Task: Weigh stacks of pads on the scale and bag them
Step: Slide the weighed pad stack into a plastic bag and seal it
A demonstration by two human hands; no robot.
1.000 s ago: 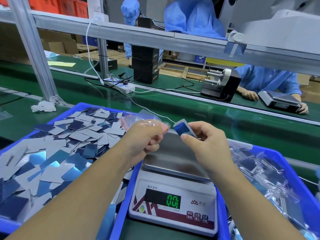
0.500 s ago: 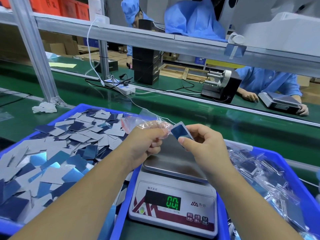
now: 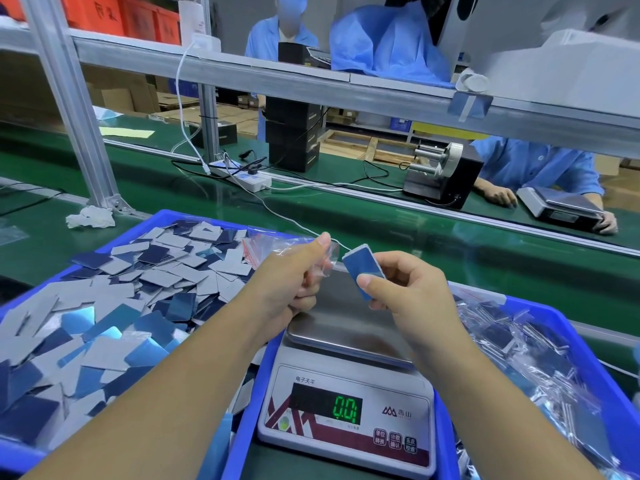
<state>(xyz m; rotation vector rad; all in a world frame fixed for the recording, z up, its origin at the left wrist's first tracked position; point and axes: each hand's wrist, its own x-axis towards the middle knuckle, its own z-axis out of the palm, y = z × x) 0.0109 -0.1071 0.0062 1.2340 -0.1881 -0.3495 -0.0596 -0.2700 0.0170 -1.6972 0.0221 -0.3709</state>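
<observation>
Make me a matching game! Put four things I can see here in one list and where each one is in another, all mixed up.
1. stack of pads
2. clear bag
3. scale
4. loose pads

A. in the left blue bin
B. in the right hand
C. between the two bins
D. in the left hand

Pairs: 1-B, 2-D, 3-C, 4-A

Both forearms were bare to the frame's edge, with no sleeves; the left hand [image 3: 294, 282] and right hand [image 3: 412, 292] wore no gloves or rings

power strip [image 3: 242, 174] | crumpled tissue [image 3: 90, 216] | tape dispenser [image 3: 443, 174] | orange crates [image 3: 128, 15]
</observation>
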